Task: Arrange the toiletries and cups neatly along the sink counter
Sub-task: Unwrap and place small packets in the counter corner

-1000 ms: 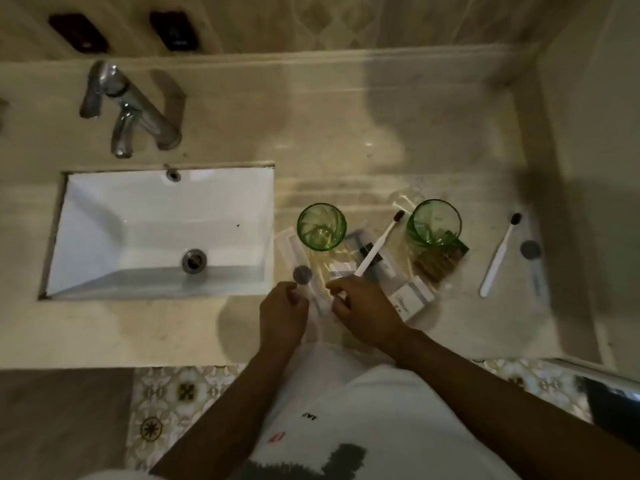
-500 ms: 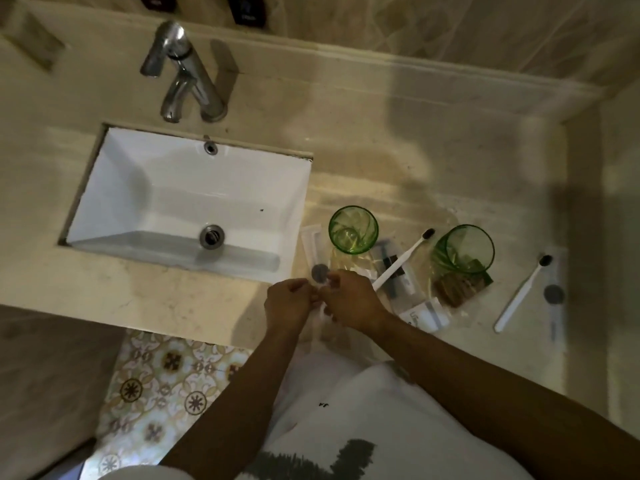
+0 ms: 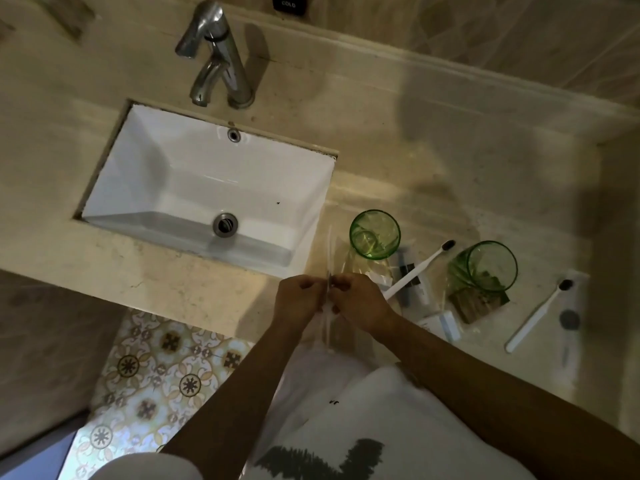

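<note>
My left hand (image 3: 298, 299) and my right hand (image 3: 360, 303) meet at the counter's front edge, both pinching a clear plastic wrapper (image 3: 328, 327) held edge-on between them. Just beyond stands a green glass cup (image 3: 374, 234). A second green cup (image 3: 491, 265) stands to its right, over a brown packet (image 3: 478, 303). A white toothbrush (image 3: 415, 271) with dark bristles lies between the cups on clear packets. Another white toothbrush (image 3: 535, 315) lies farther right. A small white box (image 3: 441, 323) sits near my right forearm.
The white sink basin (image 3: 173, 188) is set into the beige counter (image 3: 433, 140) at left, with a chrome tap (image 3: 218, 57) behind it. A clear wrapper with a dark round sticker (image 3: 569, 320) lies at far right. A wall (image 3: 620, 237) closes the right side. Patterned floor tiles (image 3: 156, 368) show below.
The view has swung so the sink sits more central. My hands have come together and lifted the clear wrapper from beside the left cup, turning it on edge.
</note>
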